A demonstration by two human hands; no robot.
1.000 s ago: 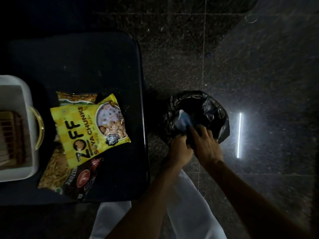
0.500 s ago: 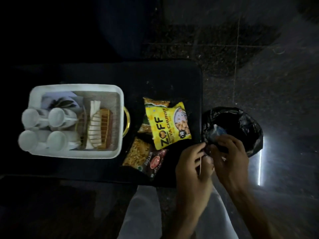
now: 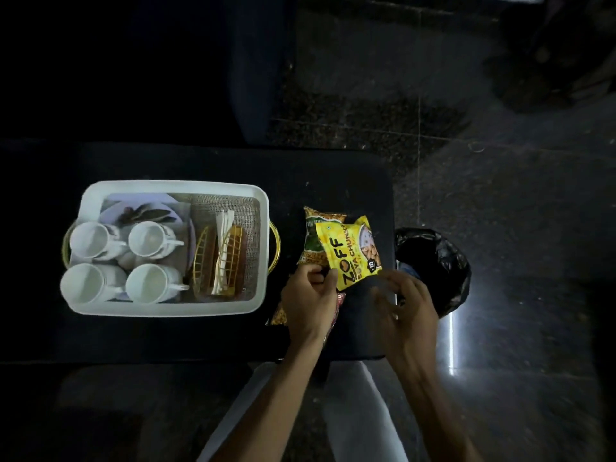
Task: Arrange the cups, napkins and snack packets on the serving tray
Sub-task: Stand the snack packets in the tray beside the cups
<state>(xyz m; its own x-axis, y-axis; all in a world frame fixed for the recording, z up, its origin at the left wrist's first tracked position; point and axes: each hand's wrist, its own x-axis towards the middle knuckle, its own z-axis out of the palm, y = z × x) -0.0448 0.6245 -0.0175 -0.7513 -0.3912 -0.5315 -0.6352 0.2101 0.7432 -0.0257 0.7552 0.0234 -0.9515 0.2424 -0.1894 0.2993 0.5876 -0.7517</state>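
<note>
A white serving tray (image 3: 173,187) with gold handles stands on the dark table. Several white cups (image 3: 148,240) stand in its left half, and a gold holder with white napkins (image 3: 222,243) is in its right half. To the tray's right lie snack packets: a yellow soya chunks packet (image 3: 353,248) over a green-and-orange packet (image 3: 313,241), and a dark red mixture packet (image 3: 278,316) mostly under my left hand. My left hand (image 3: 308,300) pinches the yellow packet's lower corner. My right hand (image 3: 405,303) hovers beside it with fingers apart, holding nothing.
A black plastic bag (image 3: 440,261) sits on the floor just past the table's right edge (image 3: 393,228). A dark chair (image 3: 213,78) stands behind the table. My white-trousered legs (image 3: 353,411) are below the table's near edge.
Both hands left the black bag and moved left onto the table. My left hand took hold of the yellow packet. The camera swung left, bringing the tray into view.
</note>
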